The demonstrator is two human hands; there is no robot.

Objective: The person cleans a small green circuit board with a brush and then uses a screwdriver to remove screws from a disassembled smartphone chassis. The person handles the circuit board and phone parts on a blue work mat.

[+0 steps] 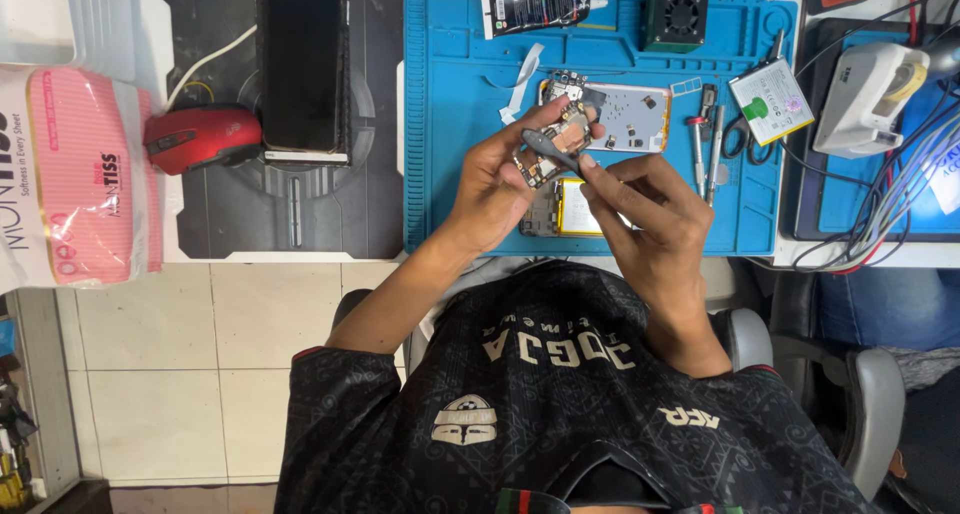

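The small circuit board (552,146) sits in our left hand (500,179), pinched between thumb and fingers and held up just above the blue work mat (450,124). Our right hand (650,214) grips a dark, slim tool (552,150), whose tip lies across the board. Both hands are closed around what they hold, and they meet over the middle of the mat. Beneath them on the mat lies an opened phone body (625,114) with its inner side up, and a yellow-edged part (575,212) shows just below our fingers. To the right of the phone body lie screwdrivers (705,139) and a white battery with a green patch (770,101). A small black fan (677,17) and a tube (535,9) rest at the far edge of the mat. On the tabletop to the left are a dark phone (302,66), a red mouse (200,137) and a pink tissue pack (75,174).
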